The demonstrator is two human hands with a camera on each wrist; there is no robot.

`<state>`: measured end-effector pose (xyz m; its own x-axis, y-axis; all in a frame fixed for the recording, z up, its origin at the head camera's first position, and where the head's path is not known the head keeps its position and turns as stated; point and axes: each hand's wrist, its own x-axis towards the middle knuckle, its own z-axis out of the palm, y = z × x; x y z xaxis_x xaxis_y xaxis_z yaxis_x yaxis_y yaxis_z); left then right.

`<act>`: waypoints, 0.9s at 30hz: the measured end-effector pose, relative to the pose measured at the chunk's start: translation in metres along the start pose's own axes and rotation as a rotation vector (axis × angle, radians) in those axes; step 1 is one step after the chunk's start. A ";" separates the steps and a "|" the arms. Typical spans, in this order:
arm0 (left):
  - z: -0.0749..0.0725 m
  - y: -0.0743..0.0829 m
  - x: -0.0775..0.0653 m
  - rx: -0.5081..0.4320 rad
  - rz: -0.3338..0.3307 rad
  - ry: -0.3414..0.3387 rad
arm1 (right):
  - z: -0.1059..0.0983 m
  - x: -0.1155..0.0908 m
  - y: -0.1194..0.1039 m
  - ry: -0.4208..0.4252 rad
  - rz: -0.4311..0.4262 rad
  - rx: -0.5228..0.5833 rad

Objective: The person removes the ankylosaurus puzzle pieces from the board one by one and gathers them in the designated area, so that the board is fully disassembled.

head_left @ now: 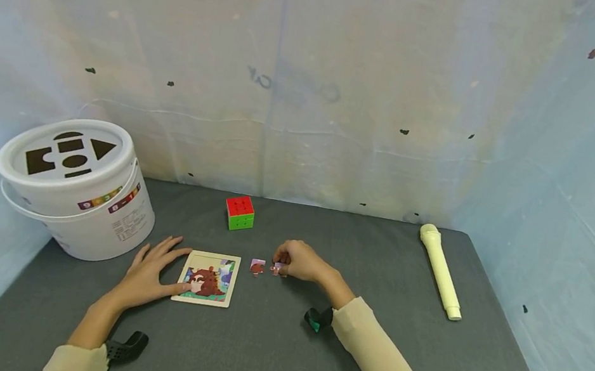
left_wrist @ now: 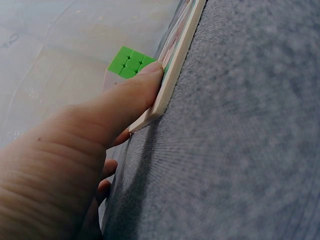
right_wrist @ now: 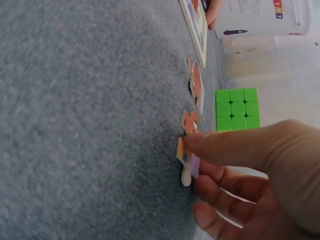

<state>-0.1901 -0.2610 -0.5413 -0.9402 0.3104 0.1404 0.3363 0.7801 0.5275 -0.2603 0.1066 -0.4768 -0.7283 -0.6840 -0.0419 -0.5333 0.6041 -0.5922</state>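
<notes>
A wooden-framed jigsaw puzzle [head_left: 206,279] with a brown animal picture lies flat on the grey table. My left hand [head_left: 150,274] rests at its left side with fingers spread; in the left wrist view the thumb [left_wrist: 145,82] presses on the frame's edge. To the right of the puzzle lies a loose puzzle piece [head_left: 258,266]. Beyond it, my right hand [head_left: 304,262] pinches another puzzle piece [right_wrist: 188,162] low at the table surface. Part of that piece is hidden behind the thumb, and a reddish piece section [right_wrist: 190,120] shows right beside it.
A Rubik's cube [head_left: 239,213], red on top and green in front, stands behind the puzzle. White stacked buckets [head_left: 115,209] with a shape-hole lid [head_left: 74,153] stand at the back left. A pale yellow microphone-shaped stick [head_left: 441,272] lies at the right. Hanging sheets enclose the table.
</notes>
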 end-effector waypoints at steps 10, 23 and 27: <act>0.001 -0.001 0.000 0.002 -0.001 0.001 | -0.001 0.004 -0.002 -0.023 0.029 -0.063; 0.000 0.000 -0.001 -0.007 0.008 0.014 | 0.005 0.033 -0.041 -0.038 -0.043 -0.094; 0.001 -0.001 0.000 -0.001 0.010 0.013 | 0.016 0.046 -0.056 -0.080 -0.085 -0.144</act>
<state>-0.1898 -0.2611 -0.5423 -0.9375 0.3109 0.1565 0.3455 0.7765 0.5270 -0.2573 0.0344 -0.4588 -0.6445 -0.7619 -0.0643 -0.6515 0.5912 -0.4755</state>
